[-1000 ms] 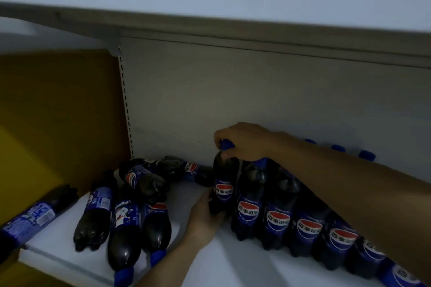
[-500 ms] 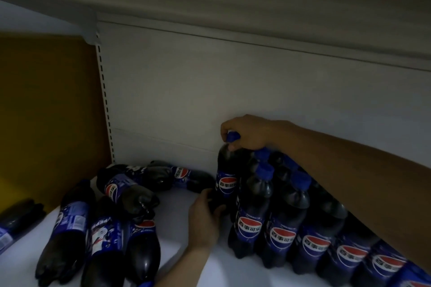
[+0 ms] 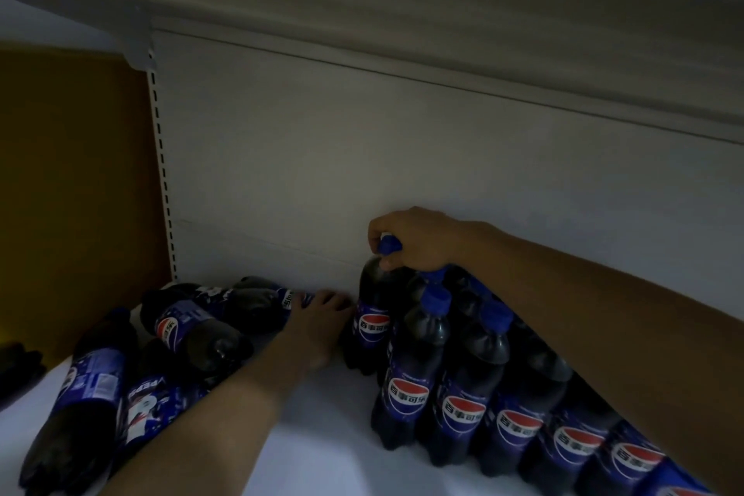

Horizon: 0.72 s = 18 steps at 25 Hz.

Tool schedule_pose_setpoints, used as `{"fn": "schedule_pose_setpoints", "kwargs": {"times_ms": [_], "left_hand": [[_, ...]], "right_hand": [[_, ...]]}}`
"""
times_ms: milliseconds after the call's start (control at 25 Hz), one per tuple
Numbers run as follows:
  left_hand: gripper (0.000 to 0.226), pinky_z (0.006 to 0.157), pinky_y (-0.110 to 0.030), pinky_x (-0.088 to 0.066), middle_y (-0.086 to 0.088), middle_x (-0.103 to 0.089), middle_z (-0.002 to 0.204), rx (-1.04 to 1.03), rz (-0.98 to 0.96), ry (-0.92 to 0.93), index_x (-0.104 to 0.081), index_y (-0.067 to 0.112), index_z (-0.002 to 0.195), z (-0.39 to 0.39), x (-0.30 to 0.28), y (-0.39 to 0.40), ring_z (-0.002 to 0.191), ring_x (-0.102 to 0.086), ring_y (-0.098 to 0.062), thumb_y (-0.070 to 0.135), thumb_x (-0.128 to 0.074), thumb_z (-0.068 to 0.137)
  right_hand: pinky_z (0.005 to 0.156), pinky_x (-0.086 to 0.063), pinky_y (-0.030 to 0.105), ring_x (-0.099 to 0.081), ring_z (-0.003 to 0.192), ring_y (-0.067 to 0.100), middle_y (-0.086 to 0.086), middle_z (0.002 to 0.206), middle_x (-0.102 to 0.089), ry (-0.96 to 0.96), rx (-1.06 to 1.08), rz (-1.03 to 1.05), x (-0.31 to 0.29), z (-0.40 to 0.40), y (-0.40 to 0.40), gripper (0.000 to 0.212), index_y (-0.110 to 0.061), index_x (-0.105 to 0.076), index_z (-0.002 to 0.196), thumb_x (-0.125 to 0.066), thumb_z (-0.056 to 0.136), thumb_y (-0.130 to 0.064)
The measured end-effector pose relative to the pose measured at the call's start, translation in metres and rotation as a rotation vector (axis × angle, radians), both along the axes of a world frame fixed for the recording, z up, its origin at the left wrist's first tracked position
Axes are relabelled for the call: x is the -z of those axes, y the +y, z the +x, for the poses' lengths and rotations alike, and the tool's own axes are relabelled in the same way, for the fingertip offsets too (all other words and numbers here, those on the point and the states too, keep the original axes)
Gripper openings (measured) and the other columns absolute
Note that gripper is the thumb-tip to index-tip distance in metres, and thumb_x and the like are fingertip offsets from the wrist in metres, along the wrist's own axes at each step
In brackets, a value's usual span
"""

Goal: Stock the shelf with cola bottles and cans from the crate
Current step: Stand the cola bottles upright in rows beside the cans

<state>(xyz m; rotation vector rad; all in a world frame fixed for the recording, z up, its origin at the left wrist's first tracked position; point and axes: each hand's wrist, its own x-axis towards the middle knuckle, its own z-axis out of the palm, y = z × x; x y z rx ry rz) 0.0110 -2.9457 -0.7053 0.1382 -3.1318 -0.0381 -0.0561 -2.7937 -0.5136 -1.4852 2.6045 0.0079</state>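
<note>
Cola bottle (image 3: pixel 372 318), dark, upright, blue-capped

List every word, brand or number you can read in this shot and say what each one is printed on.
"百事可乐": on the red, white and blue logo of the upright bottles in the front row, and of the back bottle that the right hand grips at the cap.
"PEPSI": upside down on a lying bottle at the left.
Fine print on the lying bottle's back label: too small and blurred to read.
No numbers or signs are legible.
</note>
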Motion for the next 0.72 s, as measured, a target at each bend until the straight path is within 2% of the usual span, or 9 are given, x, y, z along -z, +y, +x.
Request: {"fn": "schedule_pose_setpoints", "kwargs": {"times_ms": [120, 240, 360, 520, 640, 720], "left_hand": [[0.047, 0.112, -0.054, -0.028, -0.005, -0.029, 0.156, -0.058, -0.128, 0.051, -0.051, 0.029, 0.143, 0.003, 0.002, -0.010, 0.145, -0.024, -0.031, 0.035, -0.053, 0.097], [0.042, 0.112, -0.055, -0.030, -0.009, -0.034, 0.151, -0.153, -0.099, 0.141, -0.053, 0.027, 0.136, 0.007, 0.000, -0.024, 0.140, -0.032, -0.034, 0.031, -0.055, 0.095], [0.039, 0.108, -0.056, -0.034, -0.003, -0.047, 0.139, -0.194, 0.070, 0.363, -0.052, 0.028, 0.127, 0.013, 0.002, -0.037, 0.134, -0.039, -0.030, 0.027, -0.063, 0.090], [0.038, 0.094, -0.052, -0.047, -0.001, -0.057, 0.127, -0.141, 0.259, 0.579, -0.056, 0.026, 0.117, 0.020, -0.008, -0.045, 0.121, -0.051, -0.030, 0.010, -0.072, 0.085], [0.026, 0.084, -0.037, -0.050, -0.009, -0.063, 0.115, -0.103, 0.543, 0.752, -0.061, 0.009, 0.118, 0.028, -0.037, -0.042, 0.104, -0.059, -0.028, 0.001, -0.063, 0.094], [0.022, 0.071, -0.020, -0.043, -0.003, -0.062, 0.108, -0.158, 0.739, 0.788, -0.058, 0.008, 0.119, 0.034, -0.061, -0.037, 0.096, -0.058, -0.020, 0.002, -0.058, 0.099]], "right_hand": [[0.064, -0.039, 0.027, -0.049, 0.078, 0.007, -0.017, 0.089, -0.049, -0.002, 0.002, 0.001, 0.000, -0.001, 0.004, 0.021, -0.026, -0.057, 0.110, -0.067, 0.094, -0.036], [0.067, -0.043, 0.031, -0.053, 0.083, 0.013, -0.010, 0.092, -0.053, 0.044, -0.001, 0.022, 0.000, -0.005, 0.002, 0.025, -0.026, -0.057, 0.111, -0.064, 0.095, -0.044], [0.076, -0.047, 0.035, -0.055, 0.091, 0.019, -0.002, 0.101, -0.057, 0.131, 0.031, 0.049, 0.001, -0.008, -0.006, 0.032, -0.024, -0.054, 0.115, -0.057, 0.097, -0.050], [0.069, -0.040, 0.031, -0.055, 0.092, 0.020, 0.000, 0.099, -0.056, 0.255, 0.045, 0.083, 0.003, -0.008, -0.015, 0.037, -0.017, -0.057, 0.117, -0.058, 0.097, -0.048], [0.064, -0.039, 0.030, -0.054, 0.087, 0.019, 0.005, 0.104, -0.062, 0.286, 0.051, 0.084, 0.006, -0.011, -0.019, 0.035, -0.013, -0.059, 0.113, -0.060, 0.097, -0.044], [0.063, -0.041, 0.030, -0.055, 0.088, 0.020, 0.007, 0.110, -0.063, 0.269, 0.058, 0.085, 0.007, -0.009, -0.021, 0.033, -0.012, -0.060, 0.115, -0.062, 0.097, -0.040]]}}
